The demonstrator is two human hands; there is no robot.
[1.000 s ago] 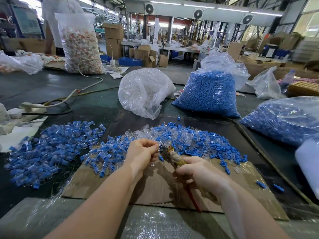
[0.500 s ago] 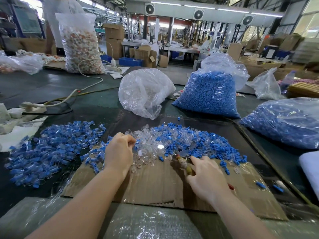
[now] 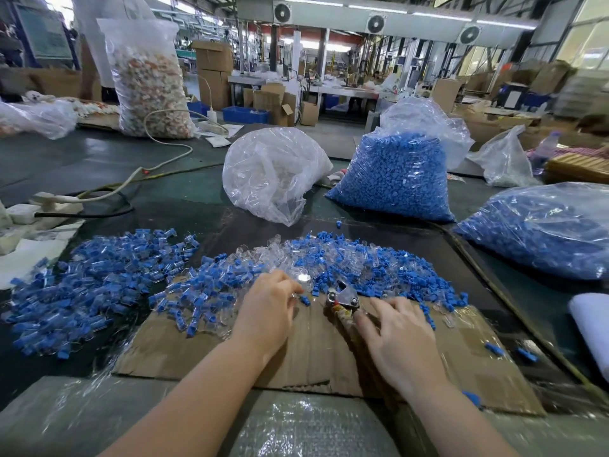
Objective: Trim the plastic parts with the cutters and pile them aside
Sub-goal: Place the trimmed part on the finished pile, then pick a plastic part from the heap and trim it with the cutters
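Since half a second before, the left hand (image 3: 268, 311) had been moved right, back to the near edge of the mixed heap (image 3: 346, 262), where a small clear-and-blue part (image 3: 301, 296) was pinched at its curled fingertips. The cutters (image 3: 342, 300) had been laid on the cardboard (image 3: 316, 354), the right hand (image 3: 400, 338) resting flat across their handles, fingers spread. Trimmed parts (image 3: 99, 278) were piled to the left. Beyond, a clear bag (image 3: 273, 173) of clear pieces and two bags (image 3: 392, 179) of blue pieces (image 3: 540, 232) were seen, and farther back a tall sack (image 3: 148, 77) of pale and orange bits.
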